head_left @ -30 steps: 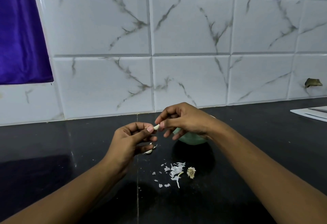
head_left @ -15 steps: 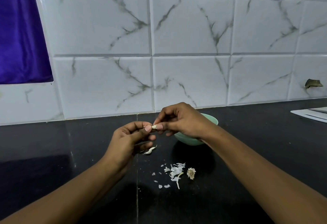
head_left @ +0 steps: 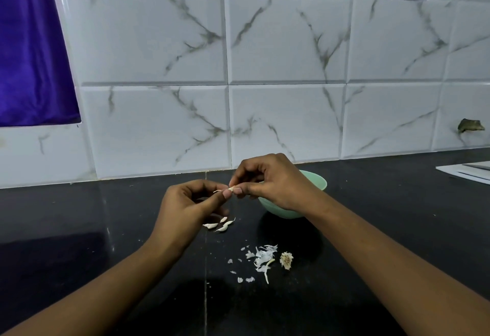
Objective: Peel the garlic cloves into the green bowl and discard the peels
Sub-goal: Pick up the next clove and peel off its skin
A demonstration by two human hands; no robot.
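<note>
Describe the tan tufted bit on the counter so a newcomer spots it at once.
On the black counter, find the green bowl behind the right hand. Nearer the camera lies a scatter of white peels; the tufted bit sits at its right edge. It alone is tan and bristly, not a flat white flake.

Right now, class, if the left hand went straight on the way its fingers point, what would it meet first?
Likely the right hand, pinching the same garlic clove; the green bowl sits beyond.
</note>
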